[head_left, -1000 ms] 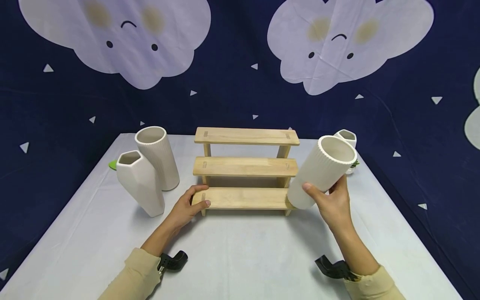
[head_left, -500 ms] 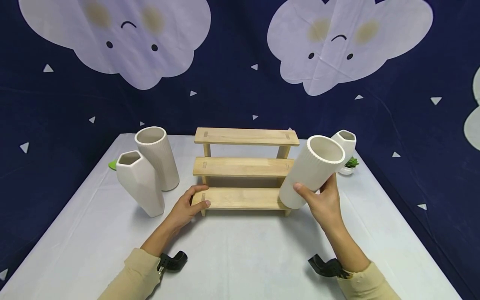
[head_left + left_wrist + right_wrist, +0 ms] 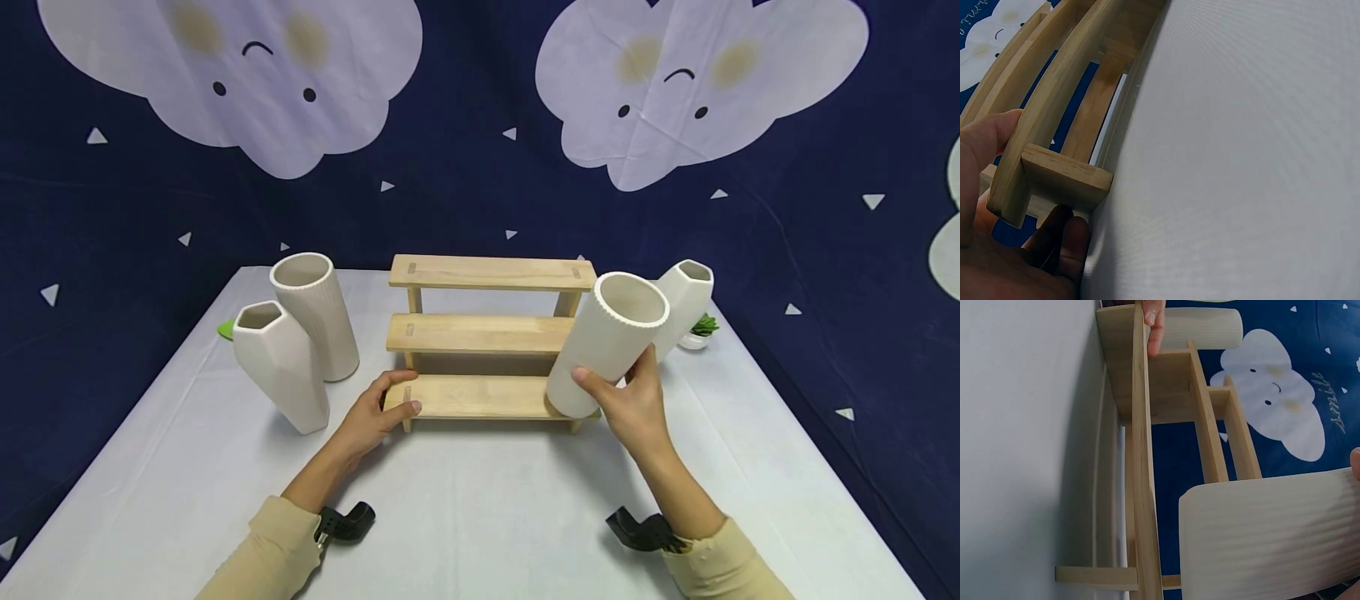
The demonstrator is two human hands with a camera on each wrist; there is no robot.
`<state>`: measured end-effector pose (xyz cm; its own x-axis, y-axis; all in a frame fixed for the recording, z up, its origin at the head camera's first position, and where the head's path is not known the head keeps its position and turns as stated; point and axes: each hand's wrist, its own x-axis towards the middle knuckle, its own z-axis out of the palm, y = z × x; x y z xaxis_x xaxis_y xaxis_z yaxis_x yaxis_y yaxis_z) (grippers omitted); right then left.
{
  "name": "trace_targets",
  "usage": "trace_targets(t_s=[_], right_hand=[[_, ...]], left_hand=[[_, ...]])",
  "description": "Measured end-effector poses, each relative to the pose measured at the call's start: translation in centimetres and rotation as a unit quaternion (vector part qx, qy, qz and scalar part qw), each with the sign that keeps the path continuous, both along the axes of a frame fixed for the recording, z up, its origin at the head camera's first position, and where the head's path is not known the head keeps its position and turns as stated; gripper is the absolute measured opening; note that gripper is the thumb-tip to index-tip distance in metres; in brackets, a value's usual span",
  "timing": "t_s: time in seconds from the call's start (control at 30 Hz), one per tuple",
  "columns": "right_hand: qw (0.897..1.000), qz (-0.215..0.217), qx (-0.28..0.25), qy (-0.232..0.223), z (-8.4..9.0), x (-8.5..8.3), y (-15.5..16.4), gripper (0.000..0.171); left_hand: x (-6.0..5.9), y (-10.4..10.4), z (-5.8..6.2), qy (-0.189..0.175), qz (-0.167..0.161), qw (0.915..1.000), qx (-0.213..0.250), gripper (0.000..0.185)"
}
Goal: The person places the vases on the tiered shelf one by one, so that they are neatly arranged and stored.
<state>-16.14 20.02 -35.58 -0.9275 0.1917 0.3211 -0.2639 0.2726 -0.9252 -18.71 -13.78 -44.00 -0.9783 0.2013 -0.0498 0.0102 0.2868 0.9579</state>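
My right hand [image 3: 633, 410] grips a white ribbed cylindrical vase [image 3: 606, 346] around its lower part, thumb in front. The vase hangs over the right end of the lowest board of a three-step wooden shelf stand [image 3: 480, 396]. In the right wrist view, a narrow gap separates the vase's base [image 3: 1188, 550] from that board [image 3: 1143, 456]. At the opposite end, my left hand [image 3: 367, 421] holds the lowest board's left edge. The left wrist view has the board [image 3: 1047, 106] between its fingers and thumb, close by the leg.
On the left stand another ribbed vase [image 3: 318, 321] and a faceted white vase [image 3: 283, 367], a green leaf tip [image 3: 225, 330] behind. Behind the held vase, on the right, are a second faceted vase [image 3: 684, 304] and a small potted succulent [image 3: 701, 329]. A white cloth [image 3: 480, 517] covers the table.
My right hand has carried the ribbed vase leftward over the lowest board's right end, uncovering more of the faceted vase and the succulent. My left hand stays where it was.
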Motion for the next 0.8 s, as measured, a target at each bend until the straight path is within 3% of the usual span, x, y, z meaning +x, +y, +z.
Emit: trace_targets(t_s=[0.8], right_hand=[[0.999, 0.025, 0.013, -0.016, -0.5, -0.4, -1.5, 0.079]], left_hand=[[0.0, -0.1, 0.0, 0.001, 0.000, 1.0000, 0.001, 0.051]])
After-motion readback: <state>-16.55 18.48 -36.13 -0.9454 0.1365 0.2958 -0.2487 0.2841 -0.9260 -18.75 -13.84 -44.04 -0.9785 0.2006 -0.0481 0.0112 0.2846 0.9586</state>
